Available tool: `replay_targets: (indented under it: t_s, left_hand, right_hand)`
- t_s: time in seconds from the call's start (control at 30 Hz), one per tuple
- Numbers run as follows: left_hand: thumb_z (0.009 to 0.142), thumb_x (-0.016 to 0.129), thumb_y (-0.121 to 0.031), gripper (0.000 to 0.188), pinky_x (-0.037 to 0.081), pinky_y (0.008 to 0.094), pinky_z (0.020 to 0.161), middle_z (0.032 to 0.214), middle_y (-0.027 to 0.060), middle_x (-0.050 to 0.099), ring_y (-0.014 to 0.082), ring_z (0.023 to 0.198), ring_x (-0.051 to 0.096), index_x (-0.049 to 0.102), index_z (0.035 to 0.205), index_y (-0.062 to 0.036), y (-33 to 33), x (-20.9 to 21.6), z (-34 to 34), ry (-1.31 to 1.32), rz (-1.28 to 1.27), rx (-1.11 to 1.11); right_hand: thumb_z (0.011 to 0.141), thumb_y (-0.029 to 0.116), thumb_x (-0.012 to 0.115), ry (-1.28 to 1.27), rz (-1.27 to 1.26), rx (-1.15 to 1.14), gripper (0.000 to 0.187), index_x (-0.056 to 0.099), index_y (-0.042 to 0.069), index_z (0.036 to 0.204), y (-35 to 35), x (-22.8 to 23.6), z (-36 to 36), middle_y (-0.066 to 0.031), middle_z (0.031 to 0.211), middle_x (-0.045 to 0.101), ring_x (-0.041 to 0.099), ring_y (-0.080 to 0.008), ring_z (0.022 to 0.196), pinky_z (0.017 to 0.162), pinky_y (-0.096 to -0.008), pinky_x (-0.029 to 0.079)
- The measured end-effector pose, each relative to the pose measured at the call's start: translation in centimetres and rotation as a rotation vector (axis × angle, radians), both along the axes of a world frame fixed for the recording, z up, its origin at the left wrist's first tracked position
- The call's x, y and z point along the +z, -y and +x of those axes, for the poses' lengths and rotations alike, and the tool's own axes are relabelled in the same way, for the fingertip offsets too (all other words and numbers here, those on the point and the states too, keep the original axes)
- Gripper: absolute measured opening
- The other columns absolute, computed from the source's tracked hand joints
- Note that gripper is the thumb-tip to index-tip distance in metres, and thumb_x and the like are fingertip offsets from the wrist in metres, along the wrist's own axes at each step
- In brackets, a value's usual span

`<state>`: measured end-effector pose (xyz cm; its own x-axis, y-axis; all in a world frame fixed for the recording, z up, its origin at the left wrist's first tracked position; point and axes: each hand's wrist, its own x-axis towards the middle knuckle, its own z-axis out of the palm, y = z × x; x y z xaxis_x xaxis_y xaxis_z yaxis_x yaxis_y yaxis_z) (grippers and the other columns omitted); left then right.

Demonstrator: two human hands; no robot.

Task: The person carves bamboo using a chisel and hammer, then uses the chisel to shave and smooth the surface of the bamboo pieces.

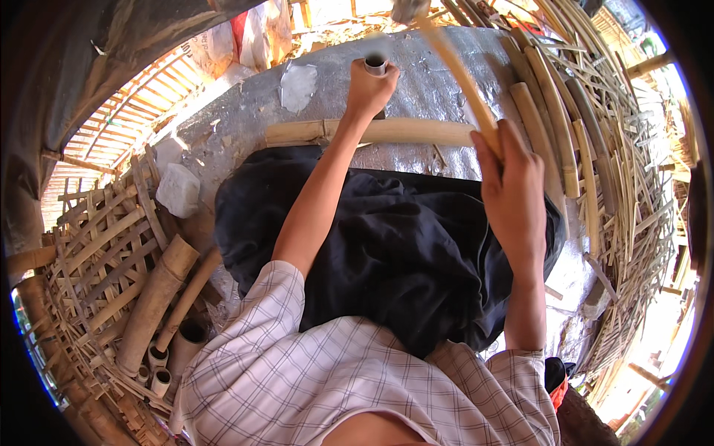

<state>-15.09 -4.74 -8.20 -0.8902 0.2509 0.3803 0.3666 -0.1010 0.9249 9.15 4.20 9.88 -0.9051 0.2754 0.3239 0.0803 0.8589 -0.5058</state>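
My left hand (372,91), arm stretched out, is closed around a short upright hollow tube (377,70) whose dark round mouth faces up; its lower part is hidden by the fist. Just below that fist lies a long bamboo pole (420,131), running sideways beyond my lap. My right hand (513,182) grips the lower end of the pale wooden handle of a hammer (457,70). The hammer's blurred head is raised at the top edge, cut off by the picture, apart from the tube. Black cloth (401,245) covers my legs.
Several bamboo poles (554,111) and thin strips (632,193) are piled at the right. On the left are a woven bamboo basket (97,260), thick bamboo tubes (158,305) and a whitish block (178,189). A grey sheet (245,111) covers the ground ahead.
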Motion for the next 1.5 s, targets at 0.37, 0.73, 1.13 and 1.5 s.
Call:
replay_targets:
  t_s: [0.37,0.73,1.13,1.5]
  left_hand:
    - [0.086,0.065,-0.003,0.028,0.037,0.0298,0.046,0.054,-0.0009,0.055,0.0055,0.050,0.049,0.054,0.060,-0.0053,-0.3,-0.1,1.3,-0.106,0.118,-0.023]
    - [0.088,0.068,-0.005,0.033,0.034,0.0300,0.045,0.055,-0.0032,0.054,0.0035,0.052,0.048,0.050,0.059,-0.0062,-0.5,-0.3,1.0,-0.038,0.080,-0.039]
    - [0.085,0.069,-0.005,0.028,0.037,0.0299,0.047,0.057,-0.0028,0.056,0.0052,0.051,0.048,0.054,0.062,-0.0047,-0.6,-0.7,0.1,-0.078,0.103,-0.049]
    - [0.086,0.068,-0.002,0.036,0.031,0.0283,0.046,0.054,-0.0056,0.047,0.0015,0.052,0.042,0.044,0.059,-0.0078,-0.6,-0.9,0.6,-0.028,-0.080,-0.004]
  right_hand:
    - [0.104,0.014,0.060,0.150,0.143,0.043,0.019,0.049,-0.002,0.104,1.5,-1.2,-1.3,-0.0284,0.072,0.061,0.060,-0.0532,0.070,0.062,-0.0590,0.042]
    - [0.105,0.018,0.059,0.265,0.118,0.002,0.021,0.047,0.001,0.107,2.4,-2.2,-0.8,-0.0297,0.070,0.059,0.058,-0.0549,0.070,0.064,-0.0611,0.043]
    - [0.104,0.017,0.060,0.258,0.059,0.019,0.020,0.048,0.001,0.107,1.7,-3.2,0.4,-0.0281,0.067,0.060,0.060,-0.0524,0.068,0.067,-0.0602,0.046]
    - [0.103,0.012,0.059,0.226,0.003,0.067,0.018,0.047,-0.001,0.102,0.9,-2.6,-1.2,-0.0294,0.070,0.060,0.059,-0.0534,0.072,0.067,-0.0599,0.043]
